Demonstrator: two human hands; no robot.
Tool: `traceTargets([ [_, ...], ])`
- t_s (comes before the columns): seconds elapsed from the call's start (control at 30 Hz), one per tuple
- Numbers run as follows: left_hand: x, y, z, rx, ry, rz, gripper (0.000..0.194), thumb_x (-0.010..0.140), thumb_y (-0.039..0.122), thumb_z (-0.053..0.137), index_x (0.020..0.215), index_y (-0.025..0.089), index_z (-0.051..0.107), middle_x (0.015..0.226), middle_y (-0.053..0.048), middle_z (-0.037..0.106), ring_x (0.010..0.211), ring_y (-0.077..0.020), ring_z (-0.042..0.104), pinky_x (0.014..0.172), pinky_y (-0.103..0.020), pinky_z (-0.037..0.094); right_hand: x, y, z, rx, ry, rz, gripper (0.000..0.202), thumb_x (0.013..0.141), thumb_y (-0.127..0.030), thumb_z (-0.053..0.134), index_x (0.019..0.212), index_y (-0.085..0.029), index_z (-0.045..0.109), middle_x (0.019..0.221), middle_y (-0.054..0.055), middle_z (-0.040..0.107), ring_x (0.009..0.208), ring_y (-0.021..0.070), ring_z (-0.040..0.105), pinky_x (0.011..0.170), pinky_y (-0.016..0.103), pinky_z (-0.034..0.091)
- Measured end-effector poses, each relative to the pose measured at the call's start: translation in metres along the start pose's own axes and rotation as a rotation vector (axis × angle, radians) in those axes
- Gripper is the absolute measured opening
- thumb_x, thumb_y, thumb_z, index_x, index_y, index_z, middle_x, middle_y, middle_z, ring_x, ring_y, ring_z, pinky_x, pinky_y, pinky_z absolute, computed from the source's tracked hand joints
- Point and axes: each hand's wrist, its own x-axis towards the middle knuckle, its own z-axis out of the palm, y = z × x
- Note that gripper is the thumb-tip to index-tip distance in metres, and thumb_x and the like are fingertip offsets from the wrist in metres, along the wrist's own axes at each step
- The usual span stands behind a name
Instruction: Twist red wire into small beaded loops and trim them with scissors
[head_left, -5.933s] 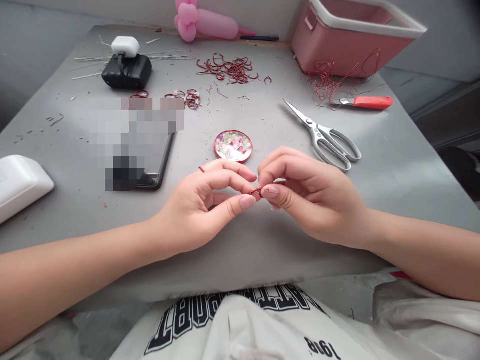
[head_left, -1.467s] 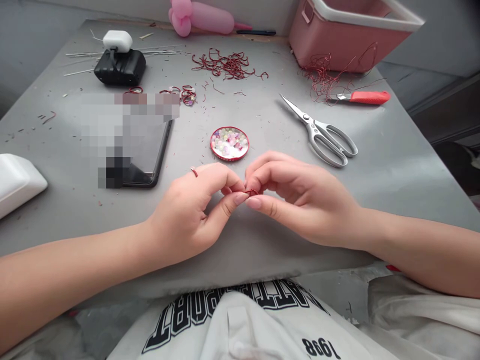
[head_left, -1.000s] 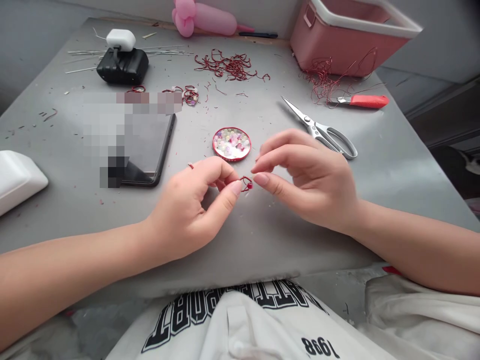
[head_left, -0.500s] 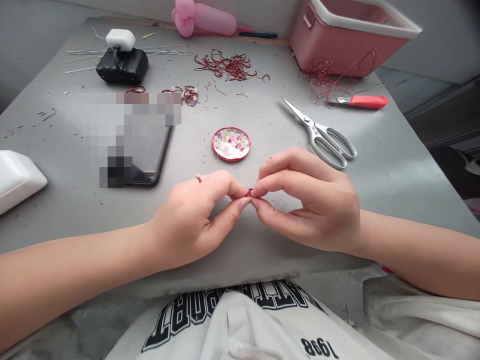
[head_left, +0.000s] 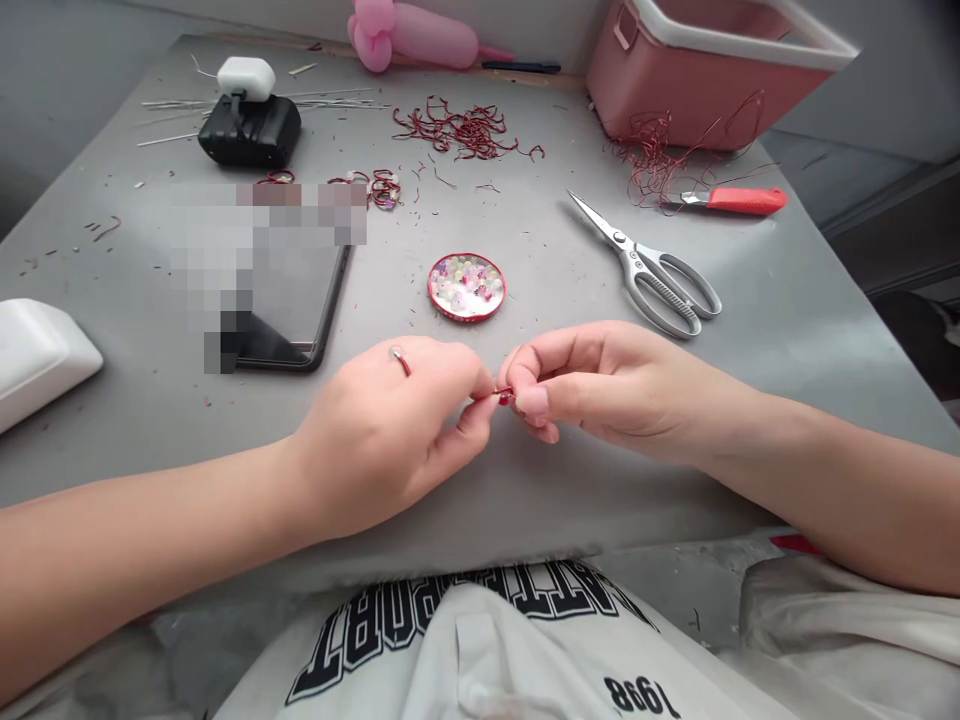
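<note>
Between my two hands is a small piece of red wire (head_left: 504,393) with what looks like a red bead on it; fingers hide most of it. My left hand (head_left: 390,430) pinches its left end between thumb and forefinger. On that hand sits a ring (head_left: 403,363) of red wire with a pale bead. My right hand (head_left: 600,390) closes on the wire's right end, thumb over curled fingers. Just beyond the hands lies a red-rimmed lid (head_left: 466,316) holding pastel and pink beads (head_left: 466,283).
Silver scissors (head_left: 645,265) and a red-handled utility knife (head_left: 742,201) lie to the right. Red wire pieces (head_left: 469,130), wire rings (head_left: 384,188) and a tangle of wire (head_left: 652,150) are farther back. A phone (head_left: 296,300) is left; a pink bin (head_left: 690,90) stands at the back right.
My right hand has rolled over, its thumb now on top and its fingers curled beneath. My left hand has turned slightly, showing more of its ring. Both hands still grip the wire.
</note>
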Motion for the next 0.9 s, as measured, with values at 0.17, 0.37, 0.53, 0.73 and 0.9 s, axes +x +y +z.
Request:
traceTargets([
  [0.17, 0.002, 0.004, -0.004, -0.348, -0.004, -0.344, 0.007, 0.091, 0.021, 0.059, 0.085, 0.022, 0.06, 0.08, 0.0, 0.072, 0.068, -0.0152, 0.07, 0.054, -0.027, 0.052, -0.001, 0.001, 0.003, -0.126, 0.1, -0.411, 0.005, 0.085, -0.02, 0.073, 0.087, -0.018, 0.07, 0.085, 0.002, 0.066, 0.08, 0.0119, 0.063, 0.069, 0.025, 0.056],
  [0.37, 0.0, 0.007, -0.002, -0.512, -0.087, -0.431, 0.01, 0.092, 0.026, 0.061, 0.084, 0.02, 0.062, 0.079, -0.002, 0.073, 0.072, -0.0176, 0.073, 0.063, -0.028, 0.06, -0.001, 0.014, 0.009, -0.603, 0.34, -0.875, 0.013, 0.082, -0.014, 0.077, 0.087, -0.019, 0.066, 0.084, 0.003, 0.065, 0.072, 0.0113, 0.06, 0.063, 0.026, 0.055],
  [0.53, 0.001, 0.009, -0.002, -0.467, -0.097, -0.373, 0.007, 0.092, 0.024, 0.059, 0.086, 0.022, 0.062, 0.081, -0.002, 0.073, 0.073, -0.0177, 0.074, 0.063, -0.027, 0.061, -0.004, 0.017, 0.011, -0.937, 0.512, -1.098, 0.014, 0.084, -0.01, 0.074, 0.084, -0.024, 0.071, 0.08, 0.003, 0.068, 0.07, 0.0126, 0.063, 0.065, 0.026, 0.055],
  [0.73, 0.002, 0.009, -0.001, -0.485, -0.077, -0.307, 0.005, 0.091, 0.02, 0.06, 0.087, 0.024, 0.061, 0.081, -0.002, 0.075, 0.074, -0.0187, 0.074, 0.062, -0.028, 0.062, -0.005, 0.016, 0.01, -0.999, 0.491, -1.115, 0.018, 0.087, -0.008, 0.066, 0.086, -0.026, 0.07, 0.083, 0.002, 0.069, 0.072, 0.0122, 0.066, 0.068, 0.024, 0.058],
  [0.9, 0.003, 0.014, -0.002, -0.712, -0.093, -0.432, 0.01, 0.093, 0.017, 0.06, 0.084, 0.022, 0.059, 0.079, -0.002, 0.076, 0.076, -0.0171, 0.076, 0.067, -0.028, 0.065, -0.005, 0.014, 0.006, -0.988, 0.436, -1.157, 0.021, 0.086, -0.004, 0.062, 0.089, -0.024, 0.068, 0.085, 0.002, 0.068, 0.074, 0.0114, 0.067, 0.069, 0.025, 0.06],
])
